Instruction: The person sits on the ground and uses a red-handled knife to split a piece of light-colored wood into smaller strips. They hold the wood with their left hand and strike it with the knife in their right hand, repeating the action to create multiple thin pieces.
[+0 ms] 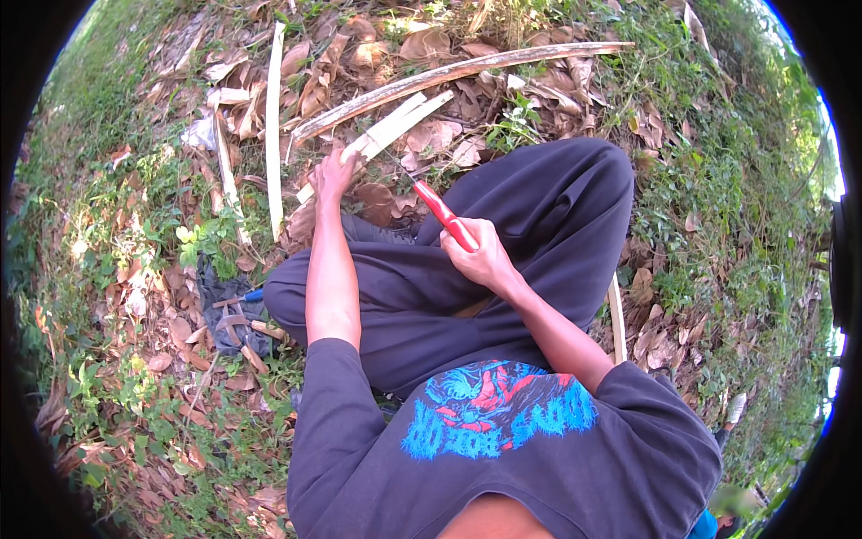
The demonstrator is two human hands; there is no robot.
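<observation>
Grips split strip (395,128) in left hand (333,175), with fingers curled round it, just past crossed legs (557,207). Clasps red-handled knife (446,214) in right hand (481,256), with blade (400,166) close to strip; cannot tell if touching. Note: stick (449,71) arching across just beyond strip; slat (275,135) to left; tools (235,322) on dark cloth (214,292) beside left knee (280,292); leaves (135,296) around.

Red tool handle (445,214) — creamy wood strip (388,131) — black shirt (620,467), blue-and-red print (494,409).
</observation>
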